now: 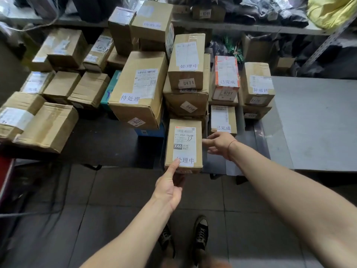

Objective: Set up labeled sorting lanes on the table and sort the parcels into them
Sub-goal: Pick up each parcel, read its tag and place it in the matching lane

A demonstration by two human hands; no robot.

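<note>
While both arms reach forward over the tiled floor (pixel 123 190), the left hand (pixel 170 187) holds the near end of a small cardboard parcel (pixel 183 146), its thumb pressed on the white slip reading 处理中 (pixel 185 161); the fingers go under the box and are hidden, so the grip there shows only by the thumb. The right hand (pixel 217 145) touches the parcel's right edge with loosely spread fingers, holding nothing; a red thread circles its wrist. The parcel stands at the front of the middle stack, its shipping label marked X46, the smaller print too blurred to read. Behind it rise boxes tagged 0474 (pixel 186 61) and 0450 (pixel 186 102). To the left sits a large carton labelled 待处理 (pixel 138 88); to the right, boxes labelled 已完成 (pixel 223 119). The grey table (pixel 316 120) is cut off at the right edge. Two dark sneakers (pixel 201 235) show below.
</note>
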